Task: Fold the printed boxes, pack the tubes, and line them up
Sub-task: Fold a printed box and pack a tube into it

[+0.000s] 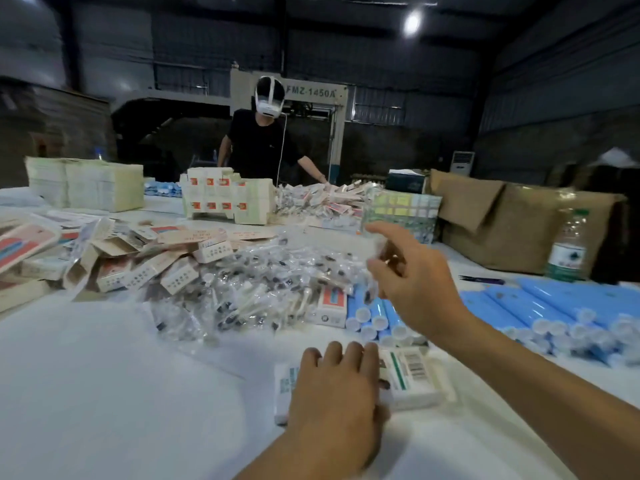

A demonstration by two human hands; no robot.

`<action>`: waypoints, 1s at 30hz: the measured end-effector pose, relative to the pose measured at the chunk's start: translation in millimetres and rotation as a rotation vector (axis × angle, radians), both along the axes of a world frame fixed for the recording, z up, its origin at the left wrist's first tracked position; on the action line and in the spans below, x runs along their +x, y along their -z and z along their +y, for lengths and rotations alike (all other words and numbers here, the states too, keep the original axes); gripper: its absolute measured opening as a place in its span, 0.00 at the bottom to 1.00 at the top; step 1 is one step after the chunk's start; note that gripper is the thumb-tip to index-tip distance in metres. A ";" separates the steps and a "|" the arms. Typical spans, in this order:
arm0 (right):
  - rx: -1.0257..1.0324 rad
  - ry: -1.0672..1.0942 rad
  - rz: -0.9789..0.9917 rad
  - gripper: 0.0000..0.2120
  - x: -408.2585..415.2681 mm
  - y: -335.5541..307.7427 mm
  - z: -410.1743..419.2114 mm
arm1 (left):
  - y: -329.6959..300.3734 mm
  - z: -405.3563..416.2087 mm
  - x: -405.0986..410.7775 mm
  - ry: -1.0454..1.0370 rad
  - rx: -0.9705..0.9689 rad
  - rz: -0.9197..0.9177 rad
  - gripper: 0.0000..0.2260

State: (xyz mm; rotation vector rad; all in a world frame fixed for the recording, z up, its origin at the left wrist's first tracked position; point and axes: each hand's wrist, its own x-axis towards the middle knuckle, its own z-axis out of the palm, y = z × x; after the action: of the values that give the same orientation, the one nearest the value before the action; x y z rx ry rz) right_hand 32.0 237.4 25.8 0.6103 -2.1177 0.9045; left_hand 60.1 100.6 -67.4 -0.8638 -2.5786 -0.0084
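While the left hand (334, 386) presses flat on the white printed cardboard box (412, 379) | right hand (412, 282) lifted, fingers loosely spread, apparently empty | blue plastic tubes (374, 315) just below it | risk: reaching may scatter the tubes, or the box may slide on the bench (104, 393).

Your left hand (334, 389) rests flat on a white printed box (412, 379) near the table's (104, 393) front edge, while your right hand (412, 275), fingers loosely spread, hangs over the clear sachet pile (256, 289) beside the blue tubes (374, 317).
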 end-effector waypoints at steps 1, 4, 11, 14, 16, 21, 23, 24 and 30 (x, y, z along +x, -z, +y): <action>-0.189 0.005 -0.016 0.17 15.0 5.5 19.0 | 5.5 7.3 3.8 -0.123 0.072 -0.062 0.31; -0.712 0.023 -0.121 0.12 53.8 27.3 68.4 | 3.6 7.9 8.8 -0.082 0.182 0.020 0.29; -1.312 -0.035 -0.387 0.08 68.9 56.2 83.4 | 2.1 12.0 11.0 -0.192 0.239 0.012 0.32; -1.221 -0.001 -0.400 0.07 68.1 59.8 70.3 | 1.5 11.6 13.0 -0.183 0.239 0.035 0.32; -1.145 0.089 -0.395 0.08 67.6 63.4 67.2 | 2.5 14.3 15.6 -0.172 0.244 0.068 0.32; -1.093 0.276 -0.396 0.08 65.6 66.8 75.2 | 3.4 15.8 16.5 -0.146 0.272 0.080 0.32; -1.051 0.290 -0.422 0.08 66.4 68.5 72.6 | 4.6 16.0 16.8 -0.141 0.274 0.087 0.32; -1.019 0.277 -0.444 0.07 67.2 69.8 68.5 | 4.9 16.5 17.6 -0.136 0.275 0.088 0.32; -0.849 0.242 -0.423 0.11 72.9 73.5 49.8 | 4.3 18.2 19.9 -0.112 0.292 0.091 0.32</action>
State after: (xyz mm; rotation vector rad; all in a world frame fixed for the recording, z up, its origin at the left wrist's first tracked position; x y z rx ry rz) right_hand 104.9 287.2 -47.7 -0.2892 -1.8278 1.7360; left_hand 80.0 118.8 -71.6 -0.5970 -2.4552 -0.2981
